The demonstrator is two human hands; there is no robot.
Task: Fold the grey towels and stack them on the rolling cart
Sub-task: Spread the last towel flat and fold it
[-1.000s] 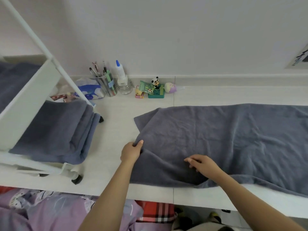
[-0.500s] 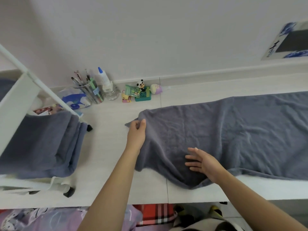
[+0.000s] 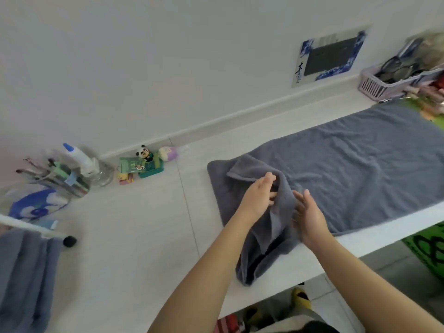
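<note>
Grey towel [image 3: 348,169] lies spread along the counter's [image 3: 132,248] front edge, its left end bunched and drooping over. Left hand [image 3: 258,199] pinches that raised fold; right hand [image 3: 310,218] rests flat and relaxed just beside it. Best to match corners first, then carry the fold across evenly.

On my feed the white desk [image 3: 134,248] runs along the wall, and at its back left I see a clear pen holder [image 3: 61,181] full of pens beside a glue bottle with a blue tip [image 3: 80,158]. Just right of those stand a panda figurine [image 3: 144,153] on a green box [image 3: 150,167] and a small purple-and-cream toy [image 3: 169,153]. Far right sits a lilac slotted basket [image 3: 384,86] (contents blurred), with a blue-bordered picture [image 3: 330,55] on the wall.
</note>
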